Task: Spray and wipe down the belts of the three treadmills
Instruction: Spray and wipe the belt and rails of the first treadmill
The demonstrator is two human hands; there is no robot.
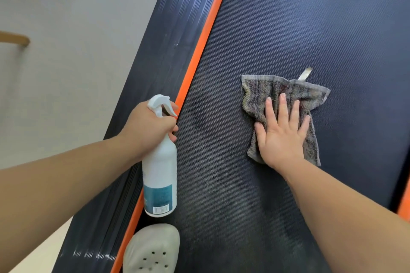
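A dark textured treadmill belt (288, 29) fills most of the head view. A grey woven cloth (261, 95) with a small loop tag lies flat on the belt at centre right. My right hand (281, 133) presses down on the cloth with fingers spread. My left hand (148, 126) grips the neck of a white spray bottle (159, 175) with a teal label, held upright over the belt's left edge, nozzle pointing right. Dull smeared patches show on the belt near the bottle.
An orange strip (204, 35) runs along the belt's left edge, with a ribbed black side rail (159, 51) beyond it. Another orange strip (405, 201) shows at the right edge. A pale perforated shoe (153, 248) stands on the belt at the bottom. Beige floor (55, 73) lies left.
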